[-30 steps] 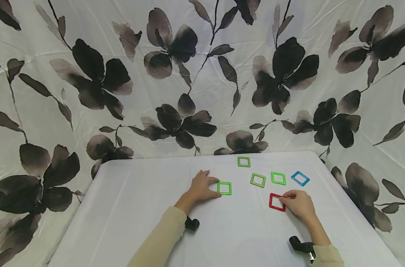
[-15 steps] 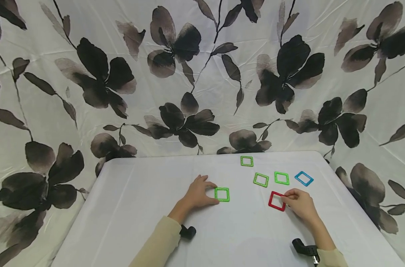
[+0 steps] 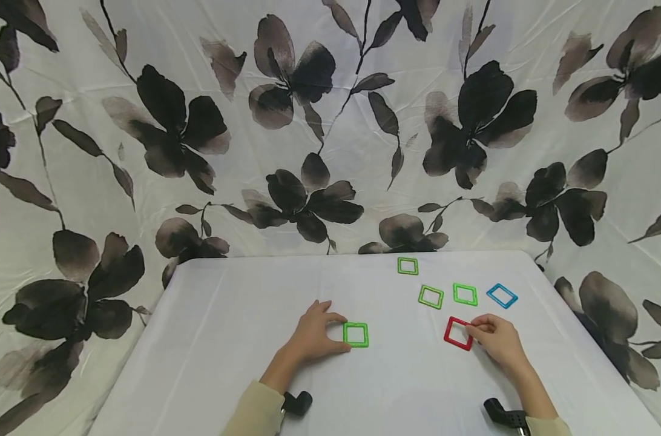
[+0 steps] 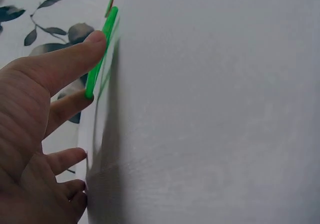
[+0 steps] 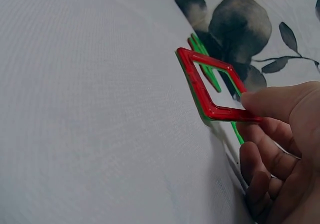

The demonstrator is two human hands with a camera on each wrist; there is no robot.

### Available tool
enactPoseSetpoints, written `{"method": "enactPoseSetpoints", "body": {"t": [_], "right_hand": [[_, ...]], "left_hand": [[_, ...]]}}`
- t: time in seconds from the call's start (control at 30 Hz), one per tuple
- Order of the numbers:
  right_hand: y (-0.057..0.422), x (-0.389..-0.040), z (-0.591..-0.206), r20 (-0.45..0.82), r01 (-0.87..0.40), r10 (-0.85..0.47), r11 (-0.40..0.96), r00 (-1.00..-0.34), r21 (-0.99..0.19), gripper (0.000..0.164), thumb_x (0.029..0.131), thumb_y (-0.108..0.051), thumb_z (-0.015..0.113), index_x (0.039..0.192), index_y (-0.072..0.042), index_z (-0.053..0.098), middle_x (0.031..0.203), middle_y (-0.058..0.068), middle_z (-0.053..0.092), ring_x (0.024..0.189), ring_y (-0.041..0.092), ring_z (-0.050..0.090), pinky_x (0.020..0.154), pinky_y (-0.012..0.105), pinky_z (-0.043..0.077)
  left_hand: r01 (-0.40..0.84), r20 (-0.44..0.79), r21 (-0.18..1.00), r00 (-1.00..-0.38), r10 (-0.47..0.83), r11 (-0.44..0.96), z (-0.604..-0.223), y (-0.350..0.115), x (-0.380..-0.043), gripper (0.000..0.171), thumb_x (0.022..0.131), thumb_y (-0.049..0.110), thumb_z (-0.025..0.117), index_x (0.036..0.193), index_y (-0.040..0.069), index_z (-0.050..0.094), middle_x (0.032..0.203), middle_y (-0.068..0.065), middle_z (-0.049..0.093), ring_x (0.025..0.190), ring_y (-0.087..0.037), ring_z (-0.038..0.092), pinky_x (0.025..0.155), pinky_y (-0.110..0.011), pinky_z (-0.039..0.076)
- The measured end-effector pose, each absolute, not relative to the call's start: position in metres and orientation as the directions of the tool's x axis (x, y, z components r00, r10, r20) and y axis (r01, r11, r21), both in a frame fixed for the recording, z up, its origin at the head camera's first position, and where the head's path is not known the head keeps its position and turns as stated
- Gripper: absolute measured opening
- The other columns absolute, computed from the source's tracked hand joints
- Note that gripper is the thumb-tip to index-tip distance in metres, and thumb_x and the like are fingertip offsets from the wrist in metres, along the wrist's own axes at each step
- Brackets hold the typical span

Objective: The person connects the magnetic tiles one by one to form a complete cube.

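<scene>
My left hand (image 3: 311,333) pinches a green open square frame (image 3: 366,335) between thumb and index finger, with its other fingers spread apart. In the left wrist view the green frame (image 4: 111,24) is seen nearly edge-on, a shadow beneath it on the cloth. On the right side, my right hand (image 3: 496,342) pinches a red square frame (image 3: 448,328) by its right edge. Thumb and fingertips meet on the red frame (image 5: 199,87) in the right wrist view, where green shows along its outer edge. The remaining fingers curl below it.
Behind the red frame lie two green square frames (image 3: 433,288) and a blue one (image 3: 507,290). Another green frame (image 3: 408,259) sits near the far edge of the white table (image 3: 227,339). A flowered cloth (image 3: 303,145) hangs behind. Black mounts (image 3: 298,404) are on both wrists.
My left hand has drawn the green frame toward me and leftward. The right hand still holds the red frame, which has turned slightly. The head view has shifted a little.
</scene>
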State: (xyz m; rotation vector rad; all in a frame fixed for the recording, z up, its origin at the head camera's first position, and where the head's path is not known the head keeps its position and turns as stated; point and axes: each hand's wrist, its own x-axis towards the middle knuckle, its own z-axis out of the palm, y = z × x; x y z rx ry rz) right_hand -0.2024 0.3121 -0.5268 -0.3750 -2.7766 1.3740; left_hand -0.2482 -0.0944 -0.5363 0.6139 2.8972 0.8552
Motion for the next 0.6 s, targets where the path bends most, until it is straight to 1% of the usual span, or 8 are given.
{"method": "enactPoseSetpoints", "body": {"t": [0.17,0.37,0.47,0.6], "right_hand": [[0.312,-0.202,-0.528,-0.095,0.209,0.228,0.55,-0.969,-0.809,0.033,0.09,-0.026,0.07,0.107,0.001,0.062,0.083,0.006,0.063,0.075,0.02,0.055,0.058,0.022,0.045],[0.313,-0.203,-0.528,-0.127,0.224,0.222,0.493,-0.967,-0.841,0.043,0.091,-0.031,0.07,0.116,0.002,0.064,0.086,0.006,0.066,0.072,0.02,0.057,0.056,0.023,0.046],[0.312,-0.203,-0.53,-0.159,0.245,0.225,0.431,-0.961,-0.869,0.044,0.09,-0.03,0.072,0.117,0.004,0.064,0.086,0.005,0.068,0.07,0.018,0.059,0.057,0.024,0.048],[0.311,-0.201,-0.529,-0.191,0.256,0.214,0.338,-0.958,-0.906,0.046,0.089,-0.029,0.072,0.119,0.004,0.064,0.092,0.005,0.069,0.072,0.016,0.061,0.062,0.025,0.053]], "left_hand": [[0.345,0.064,0.545,-0.926,0.372,0.764,-0.537,-0.099,-0.239,0.054,0.068,0.056,0.081,0.112,0.026,0.072,0.146,-0.019,0.041,0.139,-0.046,0.023,0.106,-0.062,0.024],[0.365,0.09,0.523,-0.922,0.376,0.77,-0.54,-0.103,-0.232,0.055,0.067,0.054,0.082,0.113,0.027,0.072,0.146,-0.021,0.04,0.139,-0.048,0.022,0.105,-0.063,0.025],[0.368,0.073,0.511,-0.919,0.388,0.777,-0.54,-0.105,-0.227,0.059,0.068,0.055,0.081,0.118,0.026,0.07,0.148,-0.02,0.038,0.139,-0.048,0.02,0.105,-0.064,0.025],[0.38,0.065,0.505,-0.912,0.405,0.775,-0.539,-0.109,-0.223,0.062,0.068,0.053,0.082,0.122,0.025,0.068,0.149,-0.02,0.036,0.14,-0.048,0.02,0.105,-0.064,0.024]]}}
